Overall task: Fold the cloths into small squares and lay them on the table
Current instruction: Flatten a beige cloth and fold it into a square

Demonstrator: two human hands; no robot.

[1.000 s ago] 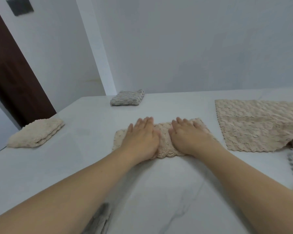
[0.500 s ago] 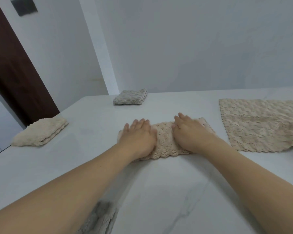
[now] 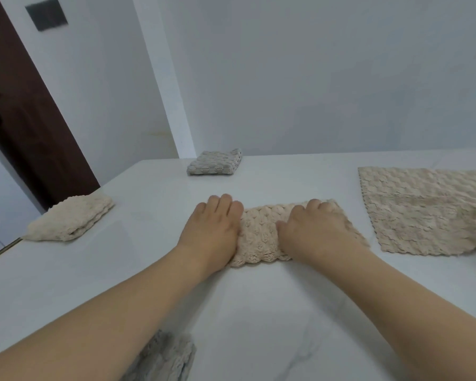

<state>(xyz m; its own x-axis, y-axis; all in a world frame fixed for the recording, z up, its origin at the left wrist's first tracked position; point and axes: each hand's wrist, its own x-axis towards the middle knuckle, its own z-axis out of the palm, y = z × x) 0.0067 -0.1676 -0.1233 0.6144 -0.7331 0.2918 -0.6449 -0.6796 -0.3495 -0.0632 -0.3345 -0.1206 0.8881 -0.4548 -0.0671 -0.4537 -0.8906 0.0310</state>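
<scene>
Pressing flat hands (image 3: 261, 229) on beige cloth (image 3: 259, 237), folded squares (image 3: 215, 166) lying beyond.

Two bare arms stretched forward, side by side, over the beige cloth (image 3: 259, 235). Left hand (image 3: 212, 229) flat on the cloth's left end, palm down, fingers straight and close together. Right hand (image 3: 313, 229) on its right part, fingers bent a little, pressing down.
</scene>
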